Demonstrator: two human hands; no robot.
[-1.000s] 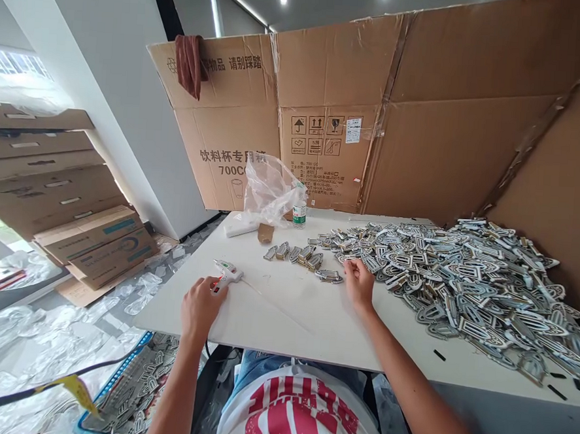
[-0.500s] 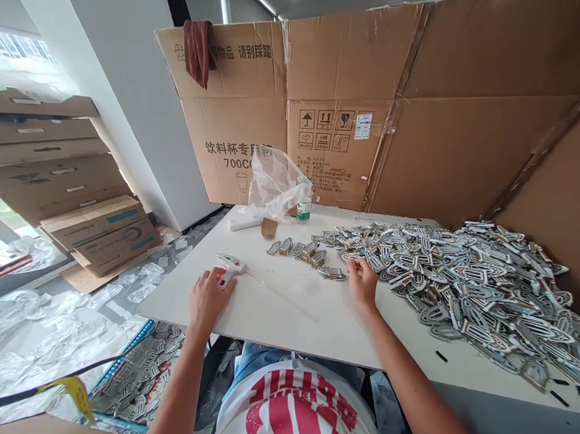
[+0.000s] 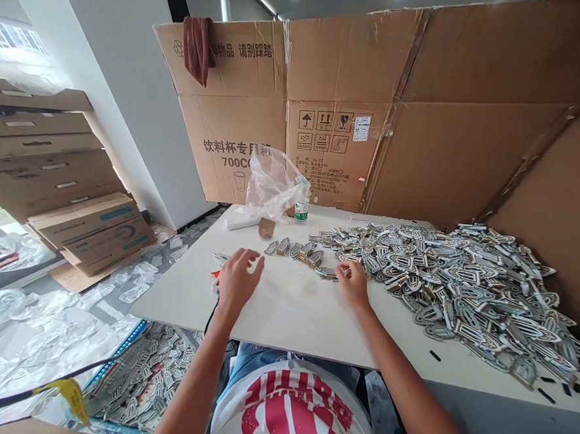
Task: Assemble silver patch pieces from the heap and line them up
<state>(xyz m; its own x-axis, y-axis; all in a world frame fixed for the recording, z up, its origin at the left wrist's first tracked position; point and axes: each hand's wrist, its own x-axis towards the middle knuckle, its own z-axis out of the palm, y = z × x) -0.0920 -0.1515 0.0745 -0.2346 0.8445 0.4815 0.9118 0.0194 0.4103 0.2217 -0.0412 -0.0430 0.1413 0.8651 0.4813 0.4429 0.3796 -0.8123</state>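
Observation:
My left hand (image 3: 237, 280) hovers over the white glue gun (image 3: 217, 258), fingers spread and open, covering most of it. My right hand (image 3: 351, 283) rests at the near edge of a big heap of silver oval badges (image 3: 462, 286), its fingers pinched on one badge (image 3: 326, 272) lying on the white table (image 3: 289, 308). A short row of badges (image 3: 298, 250) lies just beyond both hands.
A cardboard wall (image 3: 424, 107) rings the table's back and right. A clear plastic bag (image 3: 272, 180), a small bottle (image 3: 299, 210), a white bar and a cardboard scrap sit at the back. A bin of badges (image 3: 147, 385) stands on the floor at left, by stacked cartons.
My left hand has lifted off the glue gun's handle and moved right and forward, fingers spreading. My right hand shifted slightly left along the heap's edge.

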